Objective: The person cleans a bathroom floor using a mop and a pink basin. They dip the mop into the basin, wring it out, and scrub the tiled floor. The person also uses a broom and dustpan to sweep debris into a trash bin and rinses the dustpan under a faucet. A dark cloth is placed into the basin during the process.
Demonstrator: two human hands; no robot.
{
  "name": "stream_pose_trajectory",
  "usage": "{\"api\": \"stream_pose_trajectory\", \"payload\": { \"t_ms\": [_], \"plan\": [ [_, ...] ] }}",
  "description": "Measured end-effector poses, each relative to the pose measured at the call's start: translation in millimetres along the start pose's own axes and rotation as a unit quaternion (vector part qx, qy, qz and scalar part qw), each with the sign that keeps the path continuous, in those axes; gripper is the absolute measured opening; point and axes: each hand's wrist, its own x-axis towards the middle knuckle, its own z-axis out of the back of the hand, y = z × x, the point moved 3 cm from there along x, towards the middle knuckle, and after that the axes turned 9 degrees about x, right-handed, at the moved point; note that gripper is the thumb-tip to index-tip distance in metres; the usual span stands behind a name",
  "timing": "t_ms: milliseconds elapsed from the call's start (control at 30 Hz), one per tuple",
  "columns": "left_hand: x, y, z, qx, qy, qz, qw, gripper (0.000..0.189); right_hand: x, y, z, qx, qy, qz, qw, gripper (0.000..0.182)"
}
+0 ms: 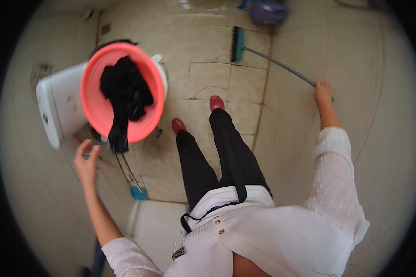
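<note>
At the right, my right hand [323, 92] grips the upper end of a floor brush's grey-green handle [284, 65]. Its teal brush head [238, 44], with dark bristles, is on the tiled floor at the far side. My left hand [87, 161] is raised at the left with its fingers apart, holding nothing. Just beyond it is a pink plastic basin [147, 128], tilted in this view, with black cloth [126, 90] in it. One end of the cloth hangs over the basin's near rim.
A white toilet tank [64, 98] stands left of the basin, and part of the toilet shows behind it. A blue dustpan-like piece [138, 192] with metal rods lies nearer me. A purple container [267, 13] stands at the far right. Tiled walls rise on both sides.
</note>
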Motion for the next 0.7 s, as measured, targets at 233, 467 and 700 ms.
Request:
{"api": "stream_pose_trajectory", "payload": {
  "t_ms": [233, 467, 700],
  "plan": [
    [-313.0, 111.9, -146.7, -0.123, 0.168, 0.319, 0.925, 0.023, 35.7, 11.4, -44.4, 0.116, 0.225, 0.068, 0.965, 0.028],
    [-426.2, 104.7, -201.0, -0.118, 0.124, 0.39, 0.905, 0.026, -12.8, 151.2, -10.5, 0.56, 0.424, -0.044, 0.71, 0.027],
    [-527.3, 149.7, -244.1, -0.241, -0.014, 0.48, 0.843, 0.036, -148.9, 202.0, 22.4, 0.371, 0.316, 0.068, 0.87, 0.019]
  ]
}}
